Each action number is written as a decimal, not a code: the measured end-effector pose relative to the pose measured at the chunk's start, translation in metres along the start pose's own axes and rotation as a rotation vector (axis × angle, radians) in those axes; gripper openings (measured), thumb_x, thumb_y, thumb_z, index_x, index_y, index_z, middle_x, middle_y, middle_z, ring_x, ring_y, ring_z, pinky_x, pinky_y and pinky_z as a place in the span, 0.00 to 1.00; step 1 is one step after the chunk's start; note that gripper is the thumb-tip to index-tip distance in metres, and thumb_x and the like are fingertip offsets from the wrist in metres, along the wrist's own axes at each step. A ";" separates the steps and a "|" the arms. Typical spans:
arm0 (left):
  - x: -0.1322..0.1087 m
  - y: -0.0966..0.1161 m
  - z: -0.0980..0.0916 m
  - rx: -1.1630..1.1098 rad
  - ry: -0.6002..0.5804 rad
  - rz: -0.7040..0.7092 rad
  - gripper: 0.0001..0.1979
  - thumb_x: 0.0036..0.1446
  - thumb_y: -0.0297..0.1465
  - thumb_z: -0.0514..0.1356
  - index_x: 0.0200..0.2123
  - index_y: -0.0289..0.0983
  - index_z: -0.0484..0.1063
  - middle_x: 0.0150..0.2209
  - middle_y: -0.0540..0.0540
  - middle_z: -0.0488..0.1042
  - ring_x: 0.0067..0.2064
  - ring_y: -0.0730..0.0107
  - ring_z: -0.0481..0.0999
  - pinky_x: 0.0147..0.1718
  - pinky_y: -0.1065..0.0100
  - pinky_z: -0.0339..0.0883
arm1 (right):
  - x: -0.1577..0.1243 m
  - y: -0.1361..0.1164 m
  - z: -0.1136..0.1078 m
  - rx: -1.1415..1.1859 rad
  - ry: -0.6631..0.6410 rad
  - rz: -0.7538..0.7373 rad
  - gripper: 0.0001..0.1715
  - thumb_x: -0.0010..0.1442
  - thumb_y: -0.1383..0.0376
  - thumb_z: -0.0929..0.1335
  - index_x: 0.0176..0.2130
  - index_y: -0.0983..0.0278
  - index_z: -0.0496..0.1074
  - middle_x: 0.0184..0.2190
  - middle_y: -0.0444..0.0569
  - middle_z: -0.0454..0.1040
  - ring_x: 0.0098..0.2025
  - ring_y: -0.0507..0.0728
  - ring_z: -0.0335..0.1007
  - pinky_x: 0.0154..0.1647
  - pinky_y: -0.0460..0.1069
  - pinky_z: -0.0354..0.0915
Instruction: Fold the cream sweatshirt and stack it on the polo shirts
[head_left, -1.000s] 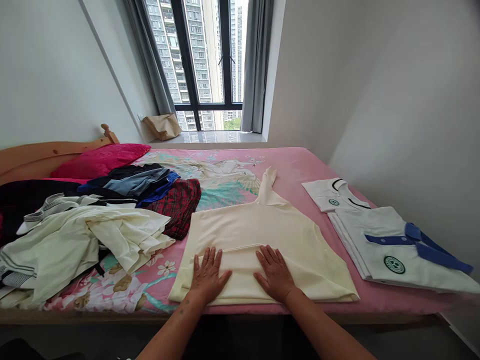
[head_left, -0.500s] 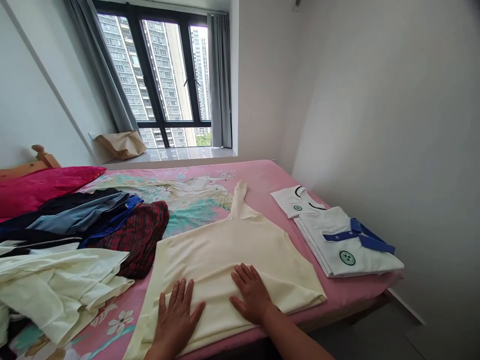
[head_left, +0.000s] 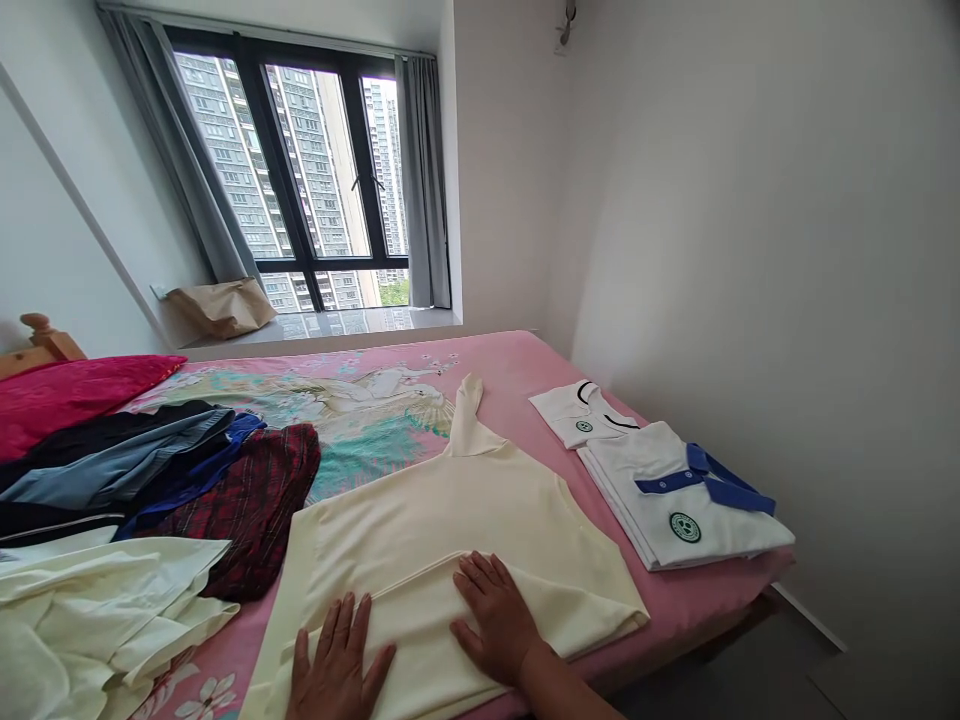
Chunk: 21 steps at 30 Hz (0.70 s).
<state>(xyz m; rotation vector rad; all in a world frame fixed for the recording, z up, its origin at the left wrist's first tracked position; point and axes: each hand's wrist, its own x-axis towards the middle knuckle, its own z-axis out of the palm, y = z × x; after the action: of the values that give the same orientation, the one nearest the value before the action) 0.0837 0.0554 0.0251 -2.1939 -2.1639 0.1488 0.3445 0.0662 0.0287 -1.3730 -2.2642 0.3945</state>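
Observation:
A cream-coloured garment [head_left: 450, 510] lies spread on the bed, its lower part folded up over itself near the front edge. One narrow piece of it, perhaps a collar or tie, points away toward the window. My left hand [head_left: 337, 660] rests flat on the folded layer, fingers spread. Beside it, my right hand [head_left: 495, 620] also presses flat on that layer, fingers stretched out near the fold's upper edge. Neither hand grips the cloth.
Folded white shirts with a blue collar [head_left: 675, 500] are stacked at the bed's right side. Several rumpled clothes, including a red plaid garment [head_left: 255, 510] and a cream cloth [head_left: 97, 610], lie on the left. Behind them is a red pillow [head_left: 67, 395]. A paper bag [head_left: 225, 308] sits on the windowsill.
The view has tilted up slightly, so the bed and clothes appear lower in the picture. Both hands stay flat on the garment, in nearly the same place.

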 end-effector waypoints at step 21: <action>0.050 0.068 -0.047 -0.290 0.014 0.166 0.27 0.61 0.41 0.42 0.62 0.43 0.53 0.66 0.48 0.46 0.67 0.63 0.43 0.61 0.47 0.36 | 0.000 0.002 0.001 0.049 0.035 -0.007 0.31 0.59 0.55 0.62 0.60 0.58 0.58 0.63 0.46 0.54 0.66 0.60 0.41 0.67 0.60 0.37</action>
<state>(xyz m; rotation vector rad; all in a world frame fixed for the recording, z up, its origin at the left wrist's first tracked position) 0.1569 0.1061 0.0631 -2.5171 -2.1090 -0.1860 0.3453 0.0675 0.0272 -1.3369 -2.2166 0.4175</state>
